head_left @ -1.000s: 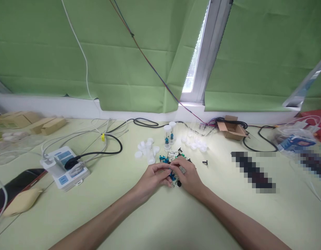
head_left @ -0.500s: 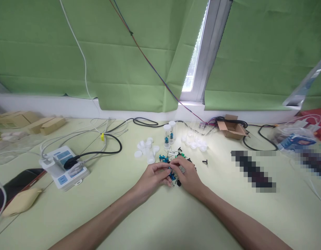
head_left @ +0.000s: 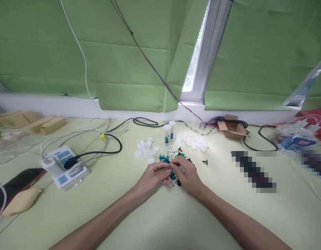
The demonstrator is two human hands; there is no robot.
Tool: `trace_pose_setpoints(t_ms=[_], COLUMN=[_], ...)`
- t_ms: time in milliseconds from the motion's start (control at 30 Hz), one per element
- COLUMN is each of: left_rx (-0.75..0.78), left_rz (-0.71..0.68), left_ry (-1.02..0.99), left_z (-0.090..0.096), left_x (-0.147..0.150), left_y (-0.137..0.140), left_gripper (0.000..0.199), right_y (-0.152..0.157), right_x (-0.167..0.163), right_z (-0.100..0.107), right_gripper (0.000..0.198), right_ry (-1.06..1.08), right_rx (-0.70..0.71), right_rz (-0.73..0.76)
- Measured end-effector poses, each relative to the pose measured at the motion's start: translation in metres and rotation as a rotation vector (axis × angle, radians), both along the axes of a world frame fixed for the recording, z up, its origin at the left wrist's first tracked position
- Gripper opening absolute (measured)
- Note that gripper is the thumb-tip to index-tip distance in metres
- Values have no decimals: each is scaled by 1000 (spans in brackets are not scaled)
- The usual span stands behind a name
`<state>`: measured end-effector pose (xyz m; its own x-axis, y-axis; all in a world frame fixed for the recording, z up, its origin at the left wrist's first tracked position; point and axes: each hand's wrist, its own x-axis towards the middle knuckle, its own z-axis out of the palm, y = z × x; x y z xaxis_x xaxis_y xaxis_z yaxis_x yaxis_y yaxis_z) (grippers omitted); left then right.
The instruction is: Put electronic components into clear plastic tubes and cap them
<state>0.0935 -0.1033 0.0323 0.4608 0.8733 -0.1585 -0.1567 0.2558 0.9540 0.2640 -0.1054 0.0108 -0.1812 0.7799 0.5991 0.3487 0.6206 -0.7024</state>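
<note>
My left hand [head_left: 155, 176] and my right hand [head_left: 186, 173] meet over a pile of small blue, green and black metal parts [head_left: 164, 158]. Fingers of both hands are pinched together on something small; their tips hide most of it, and I cannot make out its kind. Blue parts show below the fingertips. Just behind the pile, two clear tubes with white caps [head_left: 166, 133] stand upright, each with a blue part inside. Loose white caps [head_left: 146, 147] lie to the left of them. A small black T-shaped part [head_left: 205, 161] rests apart on the right.
More white-capped clear containers [head_left: 195, 141] sit right of the tubes. A power strip [head_left: 64, 170] with plugged cables is at left, near a cream-coloured case [head_left: 22, 201]. An open cardboard box [head_left: 232, 128] and a plastic bag [head_left: 296, 137] stand at back right. Cables run along the wall.
</note>
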Motion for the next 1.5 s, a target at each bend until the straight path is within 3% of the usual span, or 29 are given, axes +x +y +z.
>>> trace_pose_setpoints(t_ms=[833,1267,1500], left_rx=[5,-11,14], left_rz=[19,70,104], left_ry=[-9,24,48], left_z=[2,1,1], left_x=[0,1,-1], left_y=[-1,2,4], left_gripper=[34,37,32], right_y=[0,0,1], right_x=[0,-2,3], right_z=[-1,-2,0], right_gripper=[16,14,14], right_ry=[-8,101,64], right_rx=[-29,-59,-12], right_rz=[4,2,-104])
